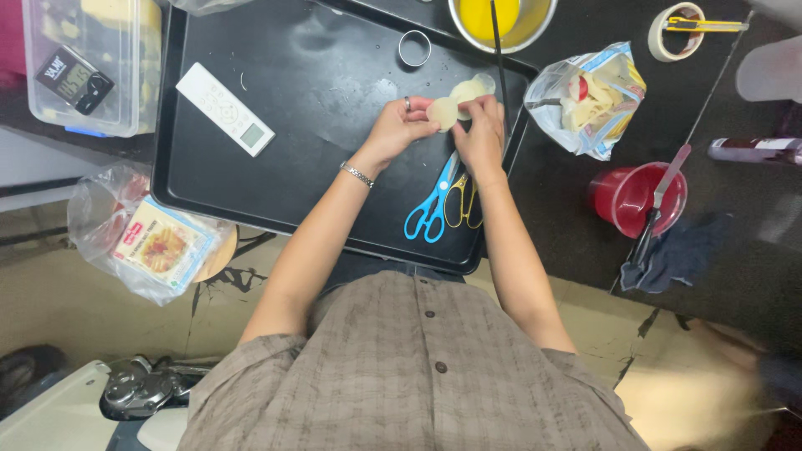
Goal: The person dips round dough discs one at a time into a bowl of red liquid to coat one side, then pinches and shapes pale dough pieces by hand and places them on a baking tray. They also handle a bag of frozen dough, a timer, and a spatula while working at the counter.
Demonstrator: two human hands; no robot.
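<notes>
Both my hands meet over the black tray [217, 175], pinching a pale round piece of dough [442, 113]. My left hand [396, 127], with a ring and a wrist bracelet, holds its left edge. My right hand [482, 134] grips its right side. Another pale dough piece [470, 87] lies on the tray just beyond my fingers. Blue scissors [430, 209] and yellow scissors [464, 203] lie on the tray beneath my right wrist.
A white remote-like device [224, 108] and a metal ring cutter [413, 48] lie on the tray. Beyond it stands a bowl of yellow liquid [499, 18]. To the right are a plastic bag of wrappers [589, 100], a red cup with a knife [639, 199], a dark cloth [672, 255] and tape [675, 32].
</notes>
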